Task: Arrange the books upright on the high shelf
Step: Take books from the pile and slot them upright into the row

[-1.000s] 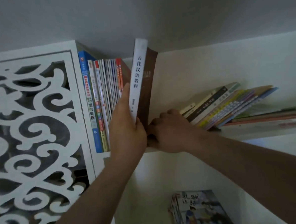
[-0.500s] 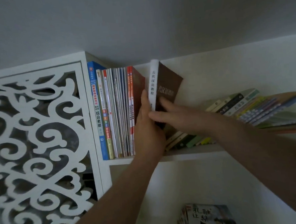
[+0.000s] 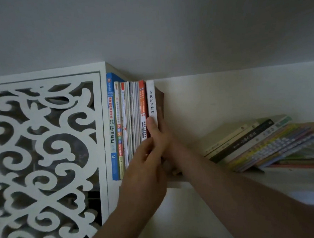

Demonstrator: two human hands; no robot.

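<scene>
Books are the matter, and the one in hand is a white-spined book (image 3: 151, 100) with a brown cover, standing upright on the high shelf (image 3: 284, 177) at the right end of the upright row. Right hand (image 3: 162, 137) pinches it low down: the thumb lies along the white spine and the fingers go behind the brown cover, so the grip is narrow and closed round the book. Left hand (image 3: 144, 167) sits just below and left of it, fingers laid against the lower part of the same spine and the neighbouring books; whether they curl round anything cannot be told, since the right hand covers part of them. Both forearms cross in front of the shelf edge and hide the foot of the held book.

Pressed tight to its left stands the upright row (image 3: 132, 120): orange-and-white spines, several thin pale ones, then a tall blue book (image 3: 112, 125) against the white side panel. Beyond that panel is a white carved fretwork screen (image 3: 45, 162).

To the right, well apart from the held book, a leaning pile of books (image 3: 260, 145) slumps with spines facing out, tilted low toward the right, a dark spine among pale and coloured ones. Bare shelf back (image 3: 225, 100) shows between the two groups. Above runs the grey ceiling (image 3: 147, 27)
</scene>
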